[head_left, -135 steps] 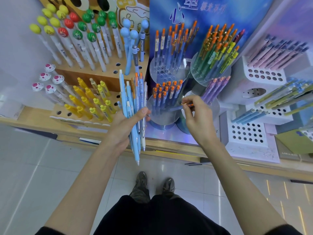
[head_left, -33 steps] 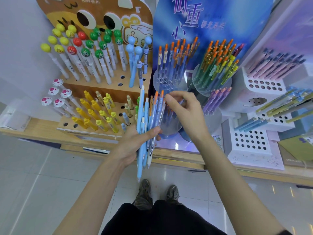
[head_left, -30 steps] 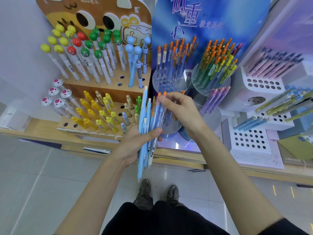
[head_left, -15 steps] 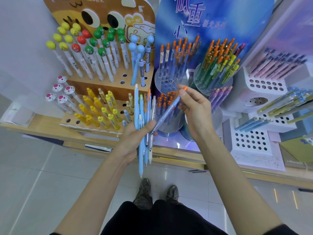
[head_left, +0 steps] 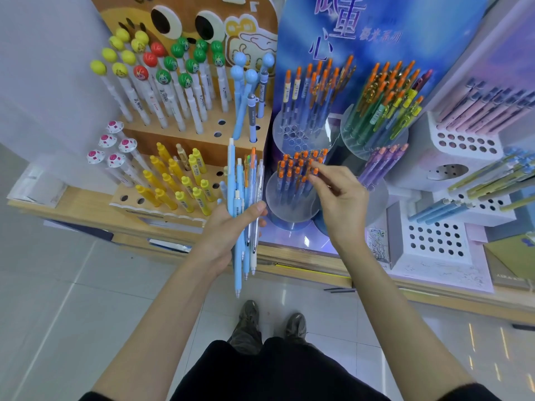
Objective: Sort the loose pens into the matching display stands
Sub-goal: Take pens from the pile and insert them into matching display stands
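Nearest, a pair of grey shoes (head_left: 249,316) stands on a pale tiled floor (head_left: 72,299), below dark trousers. Left hand (head_left: 228,230): fingers and thumb wrapped round a bundle of loose pens (head_left: 241,183), mostly light blue with a few orange tips, held upright with the points downward, in front of the shelf edge. Right hand (head_left: 344,206): thumb and forefinger drawn narrowly together on the cap of an orange-capped pen (head_left: 315,171), the remaining fingers loosely curled beneath and holding nothing. That pen stands at the right side of a cluster of like pens in the lower clear round stand (head_left: 278,206), just right of the bundle. Surface: a long wooden shelf (head_left: 86,209) carrying all the displays. Left of the bundle, a two-tier wooden stand (head_left: 202,140): the lower tier has yellow pens (head_left: 173,180) and several open holes, the upper tier white ball-topped pens (head_left: 162,82) in yellow, red, green and blue. Behind the clear stand are two further clear stands, one with orange-tipped blue pens (head_left: 312,91), one with mixed green and yellow pens (head_left: 388,105), and lilac pens (head_left: 379,166) just right of the hand. A blue backboard (head_left: 405,30) with printed characters rises behind them. Far right, white perforated stands (head_left: 434,241) hold pastel pens (head_left: 486,105). A plain pale wall (head_left: 43,68) lies at far left.
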The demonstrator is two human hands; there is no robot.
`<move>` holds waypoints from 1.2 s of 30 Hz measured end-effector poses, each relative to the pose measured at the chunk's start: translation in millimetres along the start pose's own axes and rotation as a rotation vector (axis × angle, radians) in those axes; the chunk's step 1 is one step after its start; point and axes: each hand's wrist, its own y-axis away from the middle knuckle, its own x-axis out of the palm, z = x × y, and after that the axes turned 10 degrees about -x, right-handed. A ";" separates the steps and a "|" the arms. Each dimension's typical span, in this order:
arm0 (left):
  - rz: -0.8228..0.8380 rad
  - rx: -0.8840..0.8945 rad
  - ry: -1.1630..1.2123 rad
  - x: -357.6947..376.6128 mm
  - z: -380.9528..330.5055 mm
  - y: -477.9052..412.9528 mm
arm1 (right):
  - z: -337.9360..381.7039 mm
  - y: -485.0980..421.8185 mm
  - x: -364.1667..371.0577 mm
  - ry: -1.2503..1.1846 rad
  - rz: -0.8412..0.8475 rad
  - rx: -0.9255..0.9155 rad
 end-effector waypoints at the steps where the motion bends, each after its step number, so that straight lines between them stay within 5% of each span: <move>1: 0.004 0.001 -0.002 -0.1 -0.6 0.0 | -0.4 2.9 0.3 0.010 -0.012 -0.004; 10: 0.017 0.007 0.010 -4.4 -0.4 1.2 | 2.8 21.5 0.5 0.002 -0.205 0.110; 36: 0.119 -0.012 -0.034 -26.6 -5.9 -6.9 | 1.5 26.9 37.3 0.338 -0.111 -0.229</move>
